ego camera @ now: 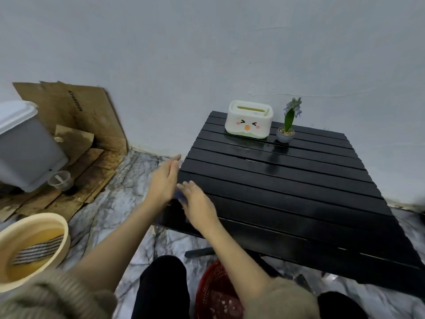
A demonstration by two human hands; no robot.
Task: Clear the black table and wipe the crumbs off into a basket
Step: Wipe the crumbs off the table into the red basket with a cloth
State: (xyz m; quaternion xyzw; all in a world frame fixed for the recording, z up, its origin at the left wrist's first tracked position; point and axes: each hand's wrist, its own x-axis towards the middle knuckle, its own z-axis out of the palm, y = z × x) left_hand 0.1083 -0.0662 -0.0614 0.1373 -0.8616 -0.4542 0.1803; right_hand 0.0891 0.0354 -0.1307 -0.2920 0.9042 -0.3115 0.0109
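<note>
A black slatted tabletop [287, 180] fills the right half of the view, set against a pale wall on a marbled floor [119, 194]. A grey plastic bin [25, 148] stands at the far left on stained flattened cardboard [76, 125]. A cream round basin [34, 247] holding yellowish water and a striped cloth sits on the floor at the lower left. A red plastic mesh basket [216, 293] with pale crumbs inside lies on the floor under the near edge of the tabletop. A white tissue box with a cartoon face [249, 120] and a small potted plant with purple flowers [287, 125] stand side by side at the far edge. The left hand [164, 180] hovers off the left edge, fingers straight and together. The right hand [199, 203] lies flat at that edge, fingers spread over something blue, blurred.
</note>
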